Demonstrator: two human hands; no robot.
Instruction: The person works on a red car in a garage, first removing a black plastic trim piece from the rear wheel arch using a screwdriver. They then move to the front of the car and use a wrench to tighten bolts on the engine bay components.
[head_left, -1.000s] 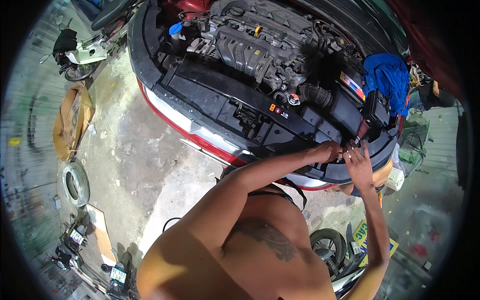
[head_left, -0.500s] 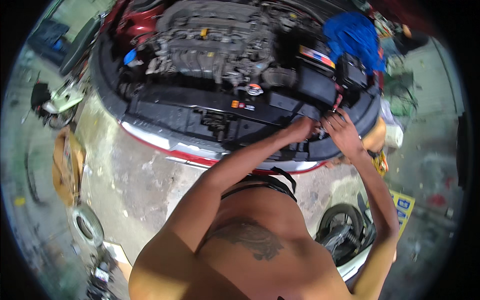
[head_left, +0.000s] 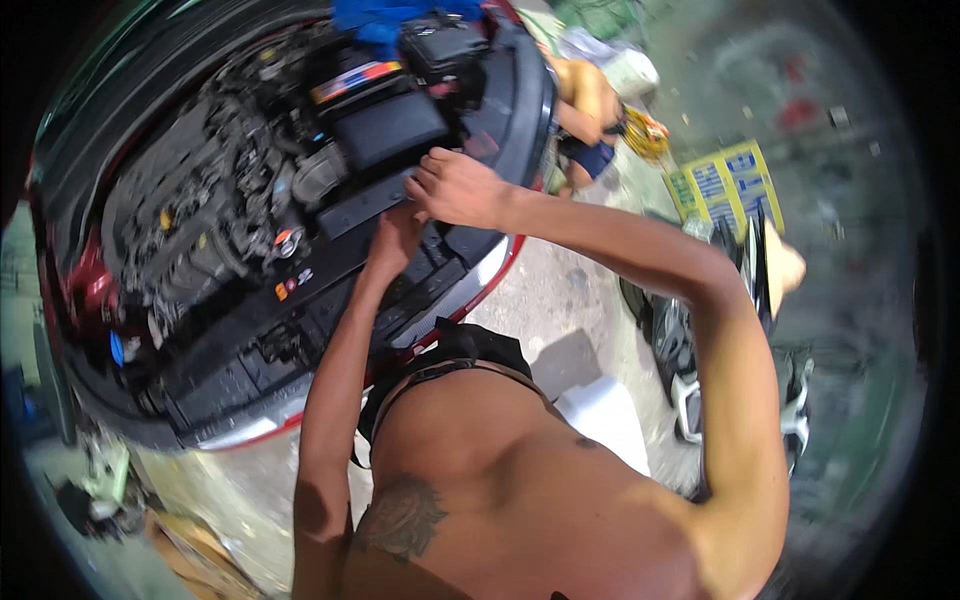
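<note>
My right hand [head_left: 455, 190] reaches over the front edge of an open car engine bay, its fingers curled. Close against it, my left hand [head_left: 398, 238] is closed too, its fingertips partly hidden behind the right. Whatever they pinch between them is too small to make out. Both hands are just in front of a black plastic box [head_left: 392, 130]. Behind that box lies a battery [head_left: 355, 82] with a multicoloured label. The dark engine [head_left: 185, 215] fills the bay to the left, and a radiator cap [head_left: 287, 242] with an orange label sits nearer.
Past the car's front corner a person [head_left: 590, 100] crouches near yellow cords [head_left: 645, 135]. A yellow sign [head_left: 735, 185] and a parked motorbike [head_left: 675, 340] stand right. Blue cloth [head_left: 375, 15] lies on the bay's far side. Cardboard [head_left: 200, 550] rests lower left.
My view has swung to the right, so the car now sits further left and tilted. Both hands stay together at the front of the bay. The crouching person shows more fully.
</note>
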